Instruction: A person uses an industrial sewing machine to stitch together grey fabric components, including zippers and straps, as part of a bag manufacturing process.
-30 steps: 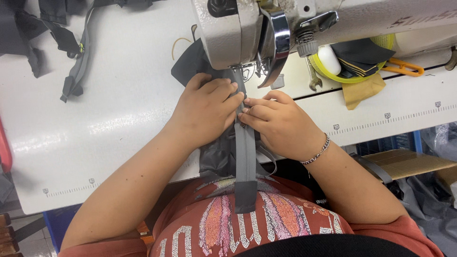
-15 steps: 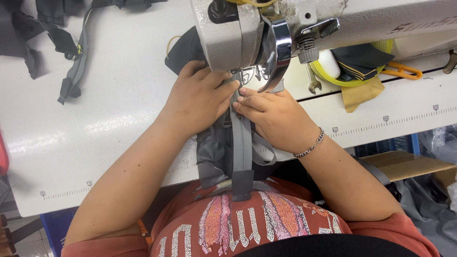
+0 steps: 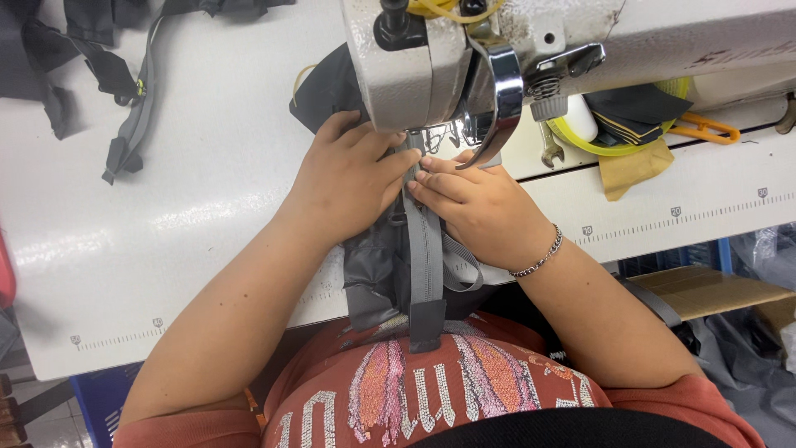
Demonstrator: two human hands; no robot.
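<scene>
Fingertips of both hands press flat on a grey strap (image 3: 424, 249) just in front of the machine head (image 3: 414, 66) — none curled round it, only pinning it down. Left hand (image 3: 348, 178) lies spread over the grey fabric (image 3: 369, 274) to the strap's left; right hand (image 3: 477, 207), with a bracelet (image 3: 539, 259) at the wrist, holds the right edge. The strap runs from under the head, between the hands, off the table (image 3: 207, 166) edge toward the lap. Feeding well here likely calls for even pressure on both sides, strap kept straight, fingertips clear of the needle area — which the head hides. Scissors (image 3: 705, 129) lie well apart to the right.
</scene>
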